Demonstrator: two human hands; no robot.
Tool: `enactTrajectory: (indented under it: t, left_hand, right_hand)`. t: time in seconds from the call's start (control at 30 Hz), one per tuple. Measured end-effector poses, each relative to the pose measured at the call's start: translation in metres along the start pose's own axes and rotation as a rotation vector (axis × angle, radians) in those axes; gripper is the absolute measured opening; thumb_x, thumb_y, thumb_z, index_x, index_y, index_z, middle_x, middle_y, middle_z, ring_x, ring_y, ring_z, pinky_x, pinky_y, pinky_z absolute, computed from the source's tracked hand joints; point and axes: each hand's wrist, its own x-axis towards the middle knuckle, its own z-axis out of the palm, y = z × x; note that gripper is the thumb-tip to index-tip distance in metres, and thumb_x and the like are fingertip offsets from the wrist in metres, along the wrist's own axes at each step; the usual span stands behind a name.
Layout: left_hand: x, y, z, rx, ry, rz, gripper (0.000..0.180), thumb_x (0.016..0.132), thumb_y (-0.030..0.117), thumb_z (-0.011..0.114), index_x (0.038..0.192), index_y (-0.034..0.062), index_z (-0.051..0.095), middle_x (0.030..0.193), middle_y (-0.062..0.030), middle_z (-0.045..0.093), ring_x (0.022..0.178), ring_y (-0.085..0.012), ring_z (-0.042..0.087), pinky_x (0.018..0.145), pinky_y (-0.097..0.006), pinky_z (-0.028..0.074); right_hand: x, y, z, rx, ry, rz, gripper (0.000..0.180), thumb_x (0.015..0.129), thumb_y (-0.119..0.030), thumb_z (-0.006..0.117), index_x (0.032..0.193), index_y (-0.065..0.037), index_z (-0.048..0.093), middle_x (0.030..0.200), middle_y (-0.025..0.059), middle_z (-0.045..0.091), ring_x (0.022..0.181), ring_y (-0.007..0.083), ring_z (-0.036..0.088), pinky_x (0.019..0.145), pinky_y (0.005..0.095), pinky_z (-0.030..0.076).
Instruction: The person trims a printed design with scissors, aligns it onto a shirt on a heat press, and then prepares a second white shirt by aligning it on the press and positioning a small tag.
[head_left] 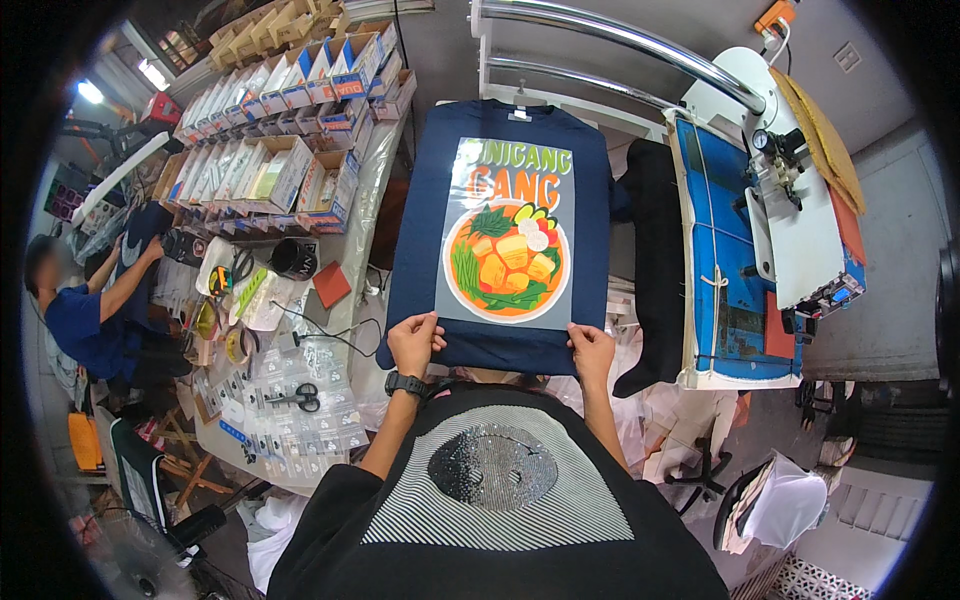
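Observation:
A navy blue T-shirt lies spread out in front of me, its collar at the far end. On its chest rests a clear transfer film printed with green and orange lettering above a bowl of food. My left hand, a dark watch on its wrist, pinches the film's near left corner. At the near right corner, the fingers of my right hand are closed on the film's edge. The film looks flat against the cloth.
A heat press with a blue pad stands at the right. Left is a table holding boxes, black scissors and a tape measure. Another person handles dark cloth at the far left. A metal rail crosses the back.

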Motion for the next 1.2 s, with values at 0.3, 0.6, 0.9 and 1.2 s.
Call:
enactTrajectory:
  t: [0.3,0.6,0.9,1.2]
  left_hand:
    - [-0.002,0.006,-0.001,0.023,0.013,-0.032,0.026,0.093,0.020,0.066,0.093,-0.0050,0.067,0.070,-0.0089,0.067,0.048,-0.0109,0.059,0.043,-0.021,0.044]
    - [0.072,-0.025,-0.099,0.360,0.222,0.293,0.034,0.097,0.037,0.058,0.102,0.0055,0.069,0.086,-0.0021,0.067,0.074,-0.0099,0.061,0.063,-0.023,0.043]
    - [0.065,-0.078,-0.146,-0.102,-0.373,-0.318,0.049,0.100,0.040,0.051,0.129,0.0019,0.057,0.123,-0.0046,0.064,0.110,-0.0149,0.061,0.094,-0.032,0.048]
    - [0.019,-0.064,-0.163,-0.370,-0.271,-0.159,0.023,0.099,0.022,0.058,0.108,0.0031,0.065,0.106,-0.0051,0.069,0.099,-0.0139,0.064,0.089,-0.030,0.050]
  right_hand:
    - [-0.002,-0.009,-0.002,-0.018,0.003,0.034,0.032,0.087,-0.027,0.072,0.080,0.004,0.072,0.058,0.0029,0.063,0.050,0.0068,0.051,0.047,0.0246,0.038]
    - [0.043,0.029,-0.047,-0.191,0.230,-0.275,0.037,0.096,-0.032,0.059,0.093,0.004,0.068,0.070,0.0063,0.064,0.063,0.0124,0.057,0.060,0.0289,0.044]
    - [0.029,0.072,-0.081,0.344,-0.424,0.354,0.048,0.101,-0.043,0.049,0.106,0.001,0.067,0.101,0.0063,0.070,0.085,0.0135,0.064,0.074,0.0273,0.049]
    - [-0.007,0.058,-0.105,0.625,-0.206,0.245,0.018,0.091,-0.029,0.069,0.089,-0.013,0.062,0.076,-0.0039,0.058,0.069,0.0078,0.051,0.065,0.0266,0.043]
